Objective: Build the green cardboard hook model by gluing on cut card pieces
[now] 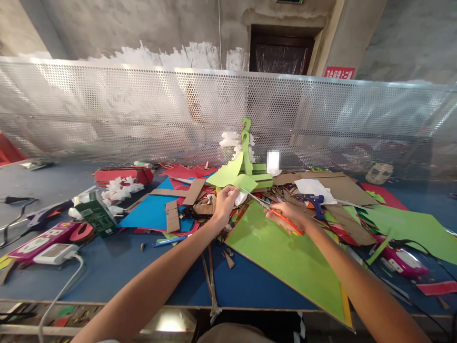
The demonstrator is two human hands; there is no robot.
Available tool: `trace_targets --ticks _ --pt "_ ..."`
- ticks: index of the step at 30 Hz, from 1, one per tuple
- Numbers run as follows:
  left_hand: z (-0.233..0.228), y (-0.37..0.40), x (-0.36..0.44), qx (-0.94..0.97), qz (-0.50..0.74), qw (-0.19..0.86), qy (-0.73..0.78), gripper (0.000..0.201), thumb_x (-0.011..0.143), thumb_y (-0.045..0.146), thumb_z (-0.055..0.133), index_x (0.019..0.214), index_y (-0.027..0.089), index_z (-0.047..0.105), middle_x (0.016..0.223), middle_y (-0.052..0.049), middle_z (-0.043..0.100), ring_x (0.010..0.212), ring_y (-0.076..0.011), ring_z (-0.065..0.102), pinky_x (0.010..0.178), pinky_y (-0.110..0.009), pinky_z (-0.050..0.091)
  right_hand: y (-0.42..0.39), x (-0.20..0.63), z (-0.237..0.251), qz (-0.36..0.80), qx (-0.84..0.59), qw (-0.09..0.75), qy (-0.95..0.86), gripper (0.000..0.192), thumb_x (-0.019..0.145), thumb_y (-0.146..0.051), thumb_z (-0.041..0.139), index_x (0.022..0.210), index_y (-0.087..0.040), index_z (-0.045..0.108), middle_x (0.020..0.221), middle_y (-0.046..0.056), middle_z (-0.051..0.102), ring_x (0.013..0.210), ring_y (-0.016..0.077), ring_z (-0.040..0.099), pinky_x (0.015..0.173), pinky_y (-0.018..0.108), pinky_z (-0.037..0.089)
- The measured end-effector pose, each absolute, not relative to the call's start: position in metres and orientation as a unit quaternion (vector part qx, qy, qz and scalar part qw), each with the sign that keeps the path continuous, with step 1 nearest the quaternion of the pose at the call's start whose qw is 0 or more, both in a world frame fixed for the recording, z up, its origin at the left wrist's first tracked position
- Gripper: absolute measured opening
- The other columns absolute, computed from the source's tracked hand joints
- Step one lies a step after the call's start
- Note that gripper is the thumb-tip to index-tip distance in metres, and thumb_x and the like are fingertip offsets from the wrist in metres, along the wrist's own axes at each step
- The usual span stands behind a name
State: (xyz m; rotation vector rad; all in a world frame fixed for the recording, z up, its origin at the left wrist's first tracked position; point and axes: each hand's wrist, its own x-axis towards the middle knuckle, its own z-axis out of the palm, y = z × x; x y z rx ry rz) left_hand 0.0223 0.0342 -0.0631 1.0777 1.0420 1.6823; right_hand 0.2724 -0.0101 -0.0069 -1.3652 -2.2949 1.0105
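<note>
My left hand (225,202) pinches the lower edge of a light green paper piece (228,174) with a jagged outline. Orange-handled scissors (287,221) are gripped in my right hand (285,214), their blades pointing left at the paper's lower right edge. Whether the blades touch the paper, I cannot tell. Just behind the paper stands a green cut-out structure (246,147) with curled tips, white shapes beside it. Below the scissors lies a large green sheet (285,259) with a shiny surface.
Blue sheets (146,212), cardboard strips (173,216) and scraps cover the left middle. A blue glue gun (316,202) lies right of my hand. Further out are a green box (94,214), a power strip with cable (53,252) and a pink device (403,257). Perforated metal panels (143,114) close the back.
</note>
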Motion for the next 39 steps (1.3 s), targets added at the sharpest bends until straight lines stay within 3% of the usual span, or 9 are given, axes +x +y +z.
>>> trace_targets --ticks 7,12,22,33,39 --pt "-0.065 0.034 0.015 0.442 0.645 0.476 0.402 0.042 0.072 0.05 0.082 0.067 0.021 0.053 0.063 0.005 0.051 0.058 -0.0113 0.048 0.056 -0.024 0.037 -0.002 0.281 -0.011 0.32 -0.456 0.135 -0.82 0.056 0.09 -0.069 0.066 0.101 -0.016 0.076 0.058 -0.003 0.056 0.04 0.0131 0.053 0.041 0.025 0.039" --pt "-0.064 0.036 0.008 0.496 0.624 0.455 0.397 0.046 0.071 0.054 0.084 0.063 0.02 0.053 0.057 0.005 0.046 0.052 -0.0097 0.039 0.051 -0.024 0.029 -0.002 0.284 -0.008 0.285 -0.447 0.134 -0.838 0.06 0.091 -0.069 0.063 0.112 -0.014 0.077 0.06 0.0 0.061 0.043 0.0132 0.049 0.046 0.025 0.034" --pt "-0.065 0.034 0.008 0.547 0.615 0.401 0.402 0.054 0.074 0.068 0.08 0.067 0.019 0.058 0.057 0.005 0.048 0.052 -0.0097 0.038 0.049 -0.023 0.026 0.001 0.288 -0.013 0.248 -0.404 0.153 -0.867 0.07 0.094 -0.07 0.058 0.129 -0.012 0.073 0.073 0.003 0.065 0.058 0.0156 0.05 0.06 0.026 0.035" --pt "-0.052 0.022 0.016 0.54 0.608 0.418 0.404 0.059 0.068 0.073 0.081 0.065 0.019 0.056 0.054 0.006 0.046 0.051 -0.0087 0.037 0.048 -0.024 0.025 0.006 0.287 -0.017 0.265 -0.431 0.165 -0.847 0.058 0.089 -0.065 0.067 0.115 -0.015 0.079 0.08 0.005 0.073 0.069 0.0211 0.062 0.064 0.026 0.041" --pt "-0.049 0.021 0.017 0.536 0.606 0.426 0.404 0.059 0.067 0.071 0.081 0.063 0.02 0.052 0.053 0.006 0.044 0.051 -0.0087 0.036 0.05 -0.024 0.029 0.006 0.285 -0.019 0.261 -0.444 0.159 -0.842 0.056 0.089 -0.067 0.066 0.108 -0.016 0.08 0.071 0.002 0.068 0.062 0.0186 0.058 0.059 0.025 0.037"
